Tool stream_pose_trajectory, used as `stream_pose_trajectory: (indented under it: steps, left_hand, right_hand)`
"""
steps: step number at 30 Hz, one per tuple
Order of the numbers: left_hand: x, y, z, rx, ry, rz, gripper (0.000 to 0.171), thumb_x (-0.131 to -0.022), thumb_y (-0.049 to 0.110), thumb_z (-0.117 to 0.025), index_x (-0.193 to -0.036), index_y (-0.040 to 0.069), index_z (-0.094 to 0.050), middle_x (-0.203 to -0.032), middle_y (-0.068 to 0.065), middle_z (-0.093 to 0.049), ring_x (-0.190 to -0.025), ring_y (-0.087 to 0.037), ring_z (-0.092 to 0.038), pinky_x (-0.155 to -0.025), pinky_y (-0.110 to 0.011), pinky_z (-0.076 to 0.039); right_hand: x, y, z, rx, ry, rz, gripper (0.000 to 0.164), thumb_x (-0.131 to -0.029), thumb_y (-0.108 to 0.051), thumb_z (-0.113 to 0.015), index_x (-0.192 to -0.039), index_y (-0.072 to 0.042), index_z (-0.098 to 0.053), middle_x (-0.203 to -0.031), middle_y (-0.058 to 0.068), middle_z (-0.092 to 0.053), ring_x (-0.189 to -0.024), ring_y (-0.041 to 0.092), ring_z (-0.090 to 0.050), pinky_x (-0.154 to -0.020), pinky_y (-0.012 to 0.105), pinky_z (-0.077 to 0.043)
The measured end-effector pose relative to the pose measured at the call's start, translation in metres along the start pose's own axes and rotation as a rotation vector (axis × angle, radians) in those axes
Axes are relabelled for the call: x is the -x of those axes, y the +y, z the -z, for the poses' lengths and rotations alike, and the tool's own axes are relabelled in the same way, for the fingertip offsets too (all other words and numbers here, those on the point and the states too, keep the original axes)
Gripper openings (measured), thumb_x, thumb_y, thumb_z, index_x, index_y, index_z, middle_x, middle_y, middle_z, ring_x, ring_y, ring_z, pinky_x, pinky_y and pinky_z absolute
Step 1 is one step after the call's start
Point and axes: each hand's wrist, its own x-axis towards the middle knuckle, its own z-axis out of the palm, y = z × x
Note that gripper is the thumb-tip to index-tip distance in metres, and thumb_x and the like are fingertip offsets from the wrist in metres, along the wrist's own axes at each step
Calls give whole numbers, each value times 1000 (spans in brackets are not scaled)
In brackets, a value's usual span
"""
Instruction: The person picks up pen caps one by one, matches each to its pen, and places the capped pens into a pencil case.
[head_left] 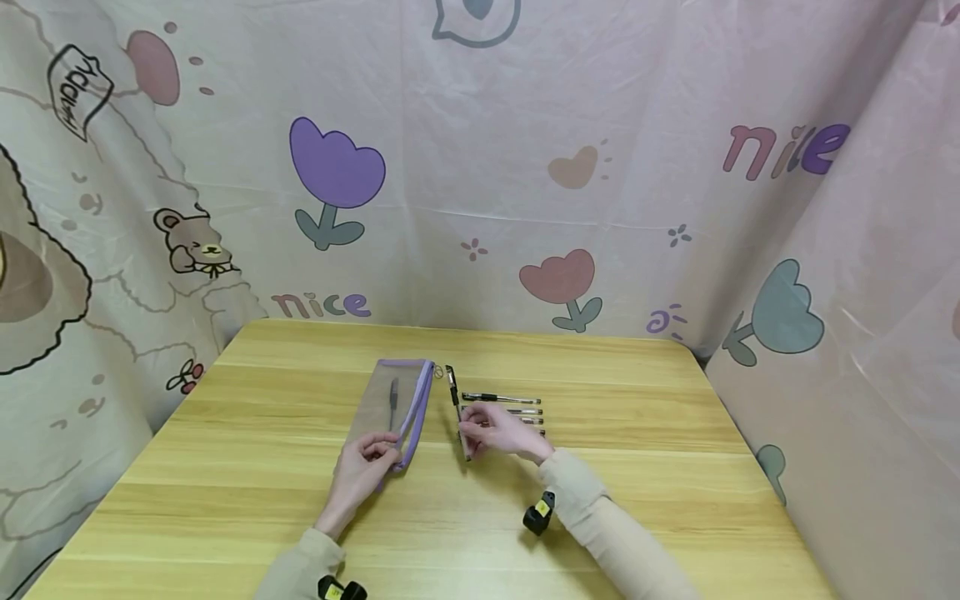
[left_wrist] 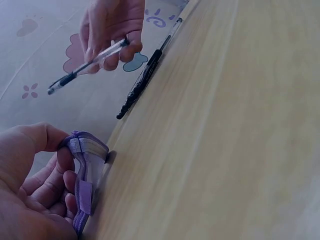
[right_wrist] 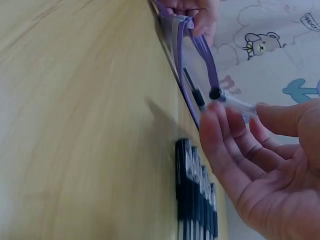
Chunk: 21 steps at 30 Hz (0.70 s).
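Note:
A see-through pencil pouch (head_left: 373, 406) with a purple zip edge lies flat, one pen (head_left: 393, 393) visible inside it. My left hand (head_left: 362, 475) pinches the zippered rim at the pouch's near end between thumb and fingers. In the right wrist view the purple zip edges (right_wrist: 212, 70) stand apart, so the mouth gapes. Just right of the pouch, my right hand (head_left: 498, 429) pinches a clear gel pen (left_wrist: 70, 77) with a dark grip by thumb and fingertips. This pen is raised above the table, tilted.
Several similar pens (head_left: 501, 398) lie side by side on the wooden table (head_left: 637, 417), partly behind my right hand. A printed curtain (head_left: 450, 167) hangs along the table's back and sides. A black camera (head_left: 538, 513) is strapped at my right wrist.

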Motion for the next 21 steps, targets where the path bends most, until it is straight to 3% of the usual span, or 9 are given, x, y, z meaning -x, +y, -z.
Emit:
stream_pose_trajectory:
  steps: [9,16,21]
  left_hand:
    - [2,4,0,-37,25,-38,28,-82,2,-72,-110,-1,-71,-74,-2,-73,-62,-2,-56,-64,-17,-44]
    - [0,6,-2,-35,41,-59,25,-81,-3,-70,-106,-1,-72,-75,-3,-73,-64,-2,-58,-66,-16,-47]
    - [0,6,-3,-41,27,-80,24,-82,-2,-70,-106,-1,-72,-77,-5,-73,-62,-2,-57,-62,-17,-47]
  right_hand:
    - [-20,-3,-14,-262,30,-149,49,-96,2,-55,-141,10,-37,-91,11,-68,-66,17,-68,-70,33,-63]
    - [-49,-3,-24,-445,76,-284,48,-94,6,-59,-137,10,-39,-82,14,-69,-63,19,-71,-67,30,-63]
    - [-70,-6,-29,-507,108,-359,42,-94,6,-60,-132,7,-44,-85,17,-70,-66,20,-72,-67,27,-62]
